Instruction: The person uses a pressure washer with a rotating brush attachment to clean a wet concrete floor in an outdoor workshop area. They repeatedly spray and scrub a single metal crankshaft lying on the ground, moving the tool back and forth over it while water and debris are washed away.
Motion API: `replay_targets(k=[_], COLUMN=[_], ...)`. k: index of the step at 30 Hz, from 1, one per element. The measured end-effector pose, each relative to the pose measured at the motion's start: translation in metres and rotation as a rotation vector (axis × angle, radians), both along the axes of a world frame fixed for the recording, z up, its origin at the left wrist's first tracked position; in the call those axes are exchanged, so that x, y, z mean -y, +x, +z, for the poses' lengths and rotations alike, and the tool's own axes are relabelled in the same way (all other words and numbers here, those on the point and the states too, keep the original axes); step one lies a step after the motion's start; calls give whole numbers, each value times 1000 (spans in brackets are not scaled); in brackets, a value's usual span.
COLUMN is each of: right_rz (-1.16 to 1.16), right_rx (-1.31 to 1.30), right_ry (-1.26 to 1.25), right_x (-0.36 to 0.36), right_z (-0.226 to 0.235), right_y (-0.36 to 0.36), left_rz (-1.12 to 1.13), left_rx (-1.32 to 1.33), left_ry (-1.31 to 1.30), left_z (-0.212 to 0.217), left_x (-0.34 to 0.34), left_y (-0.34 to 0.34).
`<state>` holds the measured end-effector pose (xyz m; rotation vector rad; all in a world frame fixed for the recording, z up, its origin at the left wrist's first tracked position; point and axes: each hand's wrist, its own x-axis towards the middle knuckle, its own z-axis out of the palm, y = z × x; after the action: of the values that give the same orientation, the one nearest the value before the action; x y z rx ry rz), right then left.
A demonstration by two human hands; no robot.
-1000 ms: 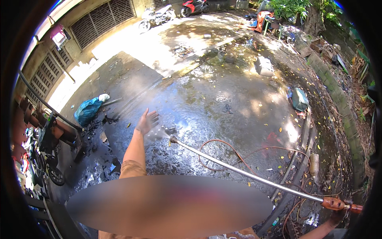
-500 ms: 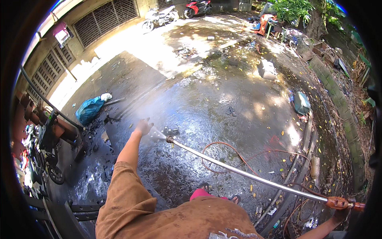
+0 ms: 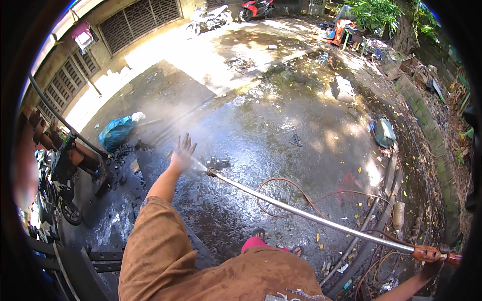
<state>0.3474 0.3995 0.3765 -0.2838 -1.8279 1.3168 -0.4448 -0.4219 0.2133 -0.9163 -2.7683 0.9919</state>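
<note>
My left hand (image 3: 184, 153) is held out with its fingers spread, dark smudges on it, in the water from the nozzle (image 3: 211, 172). It holds nothing. A long silvery spray lance (image 3: 301, 213) slants from that nozzle down to an orange handle (image 3: 427, 254) at the lower right. My right hand (image 3: 433, 271), shadowed and partly hidden at the picture's rim, grips the lance by this handle. Just beyond the nozzle, a dark, lumpy object (image 3: 218, 163) lies on the wet concrete; its kind is unclear.
A thin reddish hose (image 3: 296, 188) loops over the wet floor. A blue bag (image 3: 116, 132) lies to the left, and a filled greenish bag (image 3: 384, 133) to the right. Motorcycles (image 3: 64, 200) stand at far left. A mossy block edging (image 3: 427, 125) borders the right side.
My left hand has turned and spread its fingers upward in the spray. The lance stays almost where it was, and the view has shifted slightly.
</note>
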Motion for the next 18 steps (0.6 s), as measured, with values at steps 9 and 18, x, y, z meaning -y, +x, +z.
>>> replay_targets(k=[9,18], right_rz=[3,-167], right_rx=[-138,17], right_ry=[-180,-105], right_x=[95,170], right_z=[13,48], right_y=[-86,-135], left_rz=[-173,-258], left_rx=[21,115], left_ry=[-73,52], left_z=[-23,-31], left_x=[-29,-50], left_y=[25,50])
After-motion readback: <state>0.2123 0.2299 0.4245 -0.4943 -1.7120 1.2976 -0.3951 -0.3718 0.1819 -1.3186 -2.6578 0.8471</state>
